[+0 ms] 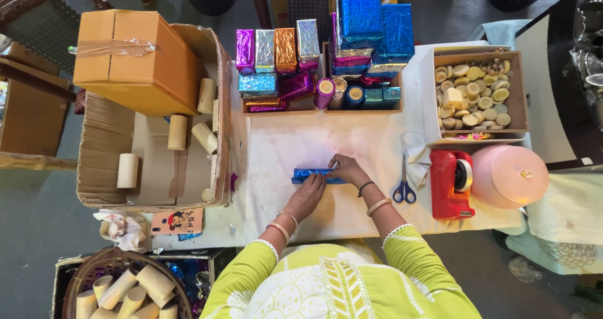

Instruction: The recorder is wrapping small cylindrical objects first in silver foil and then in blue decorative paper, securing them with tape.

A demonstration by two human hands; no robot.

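Soft, even daylight filled the scene, shadows were faint, the foil-wrapped boxes (326, 49) glinted with glare, and focus held sharp except slight bending near the corners.

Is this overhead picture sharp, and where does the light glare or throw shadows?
Head view: sharp, evenly lit, slightly bowed at the edges. Glare glints off the foil boxes and the blue foil roll under the left hand and right hand. Shadows are soft; the scissors are crisp.

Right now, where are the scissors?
In the head view, the blue-handled scissors lie on the white table right of the right hand, beside the red tape dispenser.
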